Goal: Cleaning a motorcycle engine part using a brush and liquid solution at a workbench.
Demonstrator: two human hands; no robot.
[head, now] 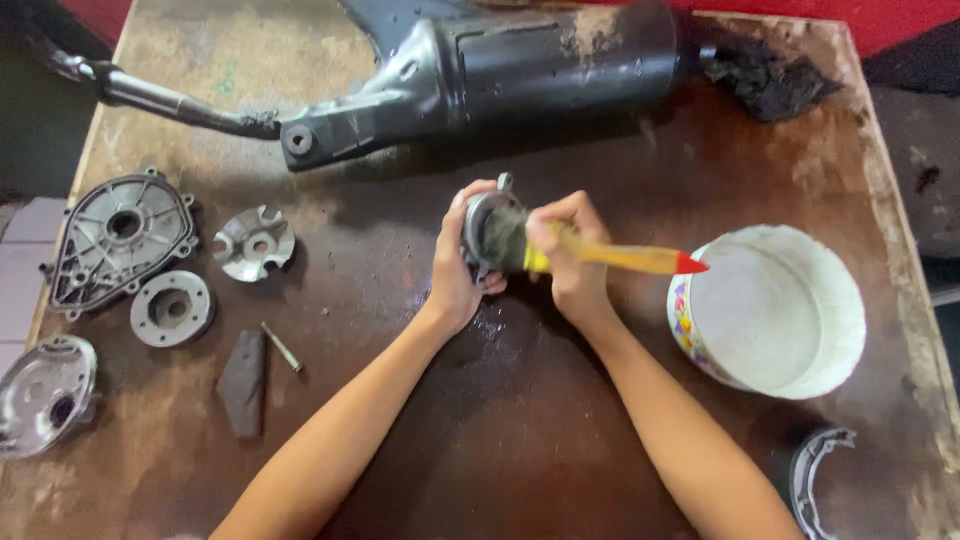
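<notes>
My left hand (pixel 453 262) grips a round grey metal engine part (pixel 487 225), held upright over the brown table (pixel 480 440). My right hand (pixel 567 262) is closed on a paintbrush with a yellow handle and red tip (pixel 630 258). The brush's bristles press into the face of the metal part. Both hands meet near the table's middle. A white bowl with a flowered outside (pixel 770 312) stands just right of the brush's red end.
A black exhaust muffler (pixel 480 75) lies across the back. At the left lie a grey cover plate (pixel 118 238), a finned disc (pixel 255 242), a round ring part (pixel 172 308), a shiny cover (pixel 45 392), a bolt (pixel 282 347) and a dark pad (pixel 243 382). A curved metal piece (pixel 815 470) sits front right.
</notes>
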